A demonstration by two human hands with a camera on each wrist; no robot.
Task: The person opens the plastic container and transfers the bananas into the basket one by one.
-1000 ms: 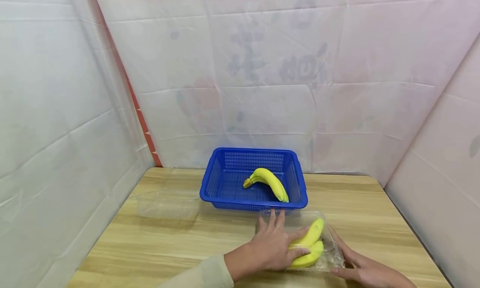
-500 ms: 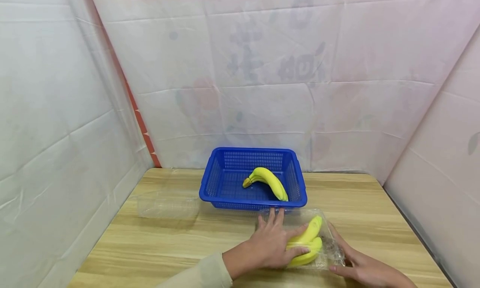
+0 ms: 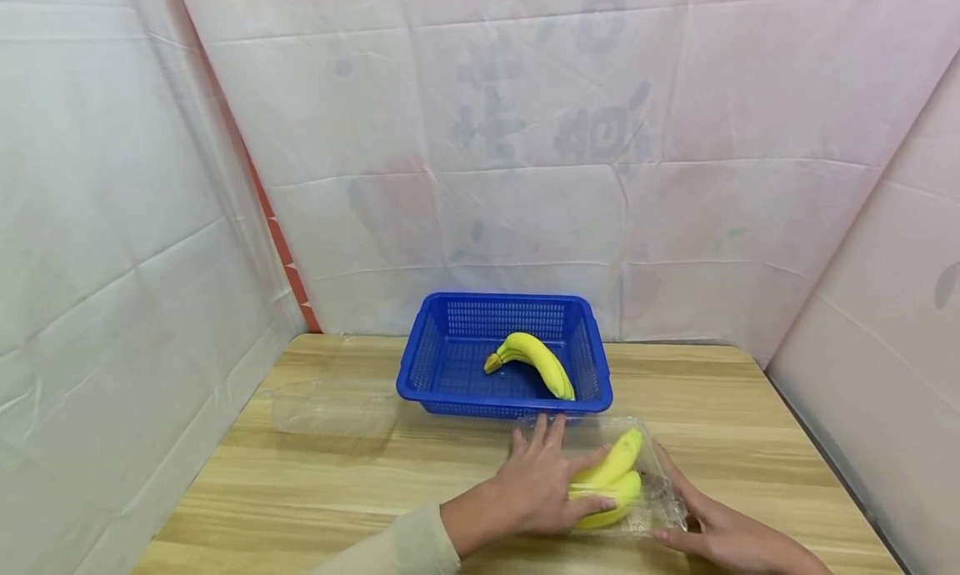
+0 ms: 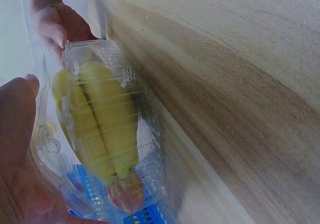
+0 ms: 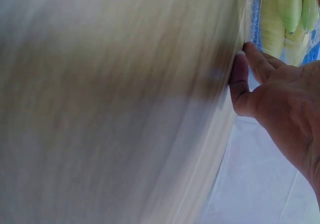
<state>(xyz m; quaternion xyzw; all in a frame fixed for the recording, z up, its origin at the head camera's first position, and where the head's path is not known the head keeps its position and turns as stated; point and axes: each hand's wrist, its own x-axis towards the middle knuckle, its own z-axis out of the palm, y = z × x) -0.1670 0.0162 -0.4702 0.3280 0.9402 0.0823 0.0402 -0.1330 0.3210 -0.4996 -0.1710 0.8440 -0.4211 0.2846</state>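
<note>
A clear plastic box lies on the table, with a bunch of yellow bananas inside. My left hand is spread over its top, fingers straight toward the far edge and thumb across the bananas. At the box's right end, my right hand grips the side, thumb at the near corner and fingers along the edge. In the left wrist view, the bananas show through the ribbed plastic wall. The right wrist view has fingertips of my right hand against the box end. Part of the lid is hidden under my left hand.
A blue basket stands just behind the box and holds another bunch of bananas. Off to the left lies another clear plastic container. The wooden table is enclosed by white sheet walls.
The box with the bananas and both hands have shifted very slightly left. Left hand and right hand keep the same places on it. The basket stays put.
</note>
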